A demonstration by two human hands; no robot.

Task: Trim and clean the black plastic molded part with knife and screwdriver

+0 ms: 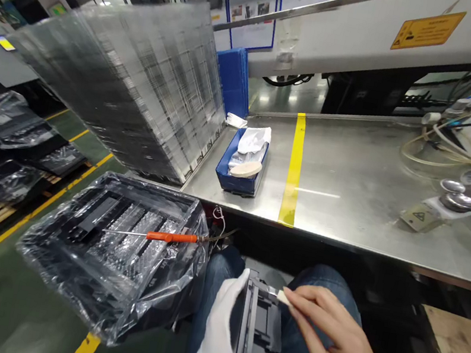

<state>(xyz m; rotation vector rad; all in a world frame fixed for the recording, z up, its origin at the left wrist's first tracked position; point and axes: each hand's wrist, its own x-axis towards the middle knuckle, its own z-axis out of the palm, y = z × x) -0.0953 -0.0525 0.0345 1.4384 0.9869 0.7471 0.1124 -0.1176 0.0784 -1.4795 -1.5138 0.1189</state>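
1. The left hand (219, 342), in a white glove, grips a gray plastic part (260, 325) over the lap.
2. The right hand (334, 343) pinches a small white piece (283, 296) against the part's top.
3. A blue box (237, 178) on the metal table (351, 184) holds white cloths.
4. A bag-lined bin (114, 252) holds black parts, with an orange screwdriver (162, 236) on top.
5. The yellow label (428, 29) is too small to read.

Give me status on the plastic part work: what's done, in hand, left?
Done: dark parts fill the bagged crate, though it is unclear whether they are finished. In hand: left hand, gloved, holds a grey plastic part; right hand presses a small white piece to its edge. Left: can't tell.
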